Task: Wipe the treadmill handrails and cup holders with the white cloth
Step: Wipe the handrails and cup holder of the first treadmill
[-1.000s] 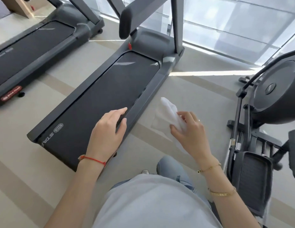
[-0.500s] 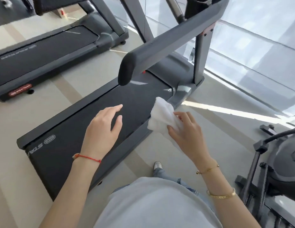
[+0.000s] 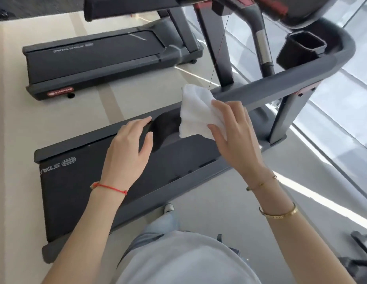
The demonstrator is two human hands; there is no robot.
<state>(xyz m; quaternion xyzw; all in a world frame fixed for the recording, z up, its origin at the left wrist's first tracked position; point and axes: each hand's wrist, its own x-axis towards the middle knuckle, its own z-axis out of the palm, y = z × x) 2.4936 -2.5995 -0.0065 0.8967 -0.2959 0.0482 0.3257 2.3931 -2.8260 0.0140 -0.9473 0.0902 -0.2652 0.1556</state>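
As we stand at the treadmill's (image 3: 121,193) right side, our right hand (image 3: 232,138) pinches the cloth (image 3: 196,113) between thumb and fingers, the cloth bunched at the rear end of the near handrail (image 3: 281,85); whether it already presses on the rail we cannot tell. Our left hand (image 3: 129,148) hovers with relaxed fingers over the belt, holding nothing. The wiping looks barely begun: we judge this the first contact with the rail. Next the cloth must wrap the rail and slide forward toward the bend, where the cup holder (image 3: 301,50) sits just inside the front corner, still to be done.
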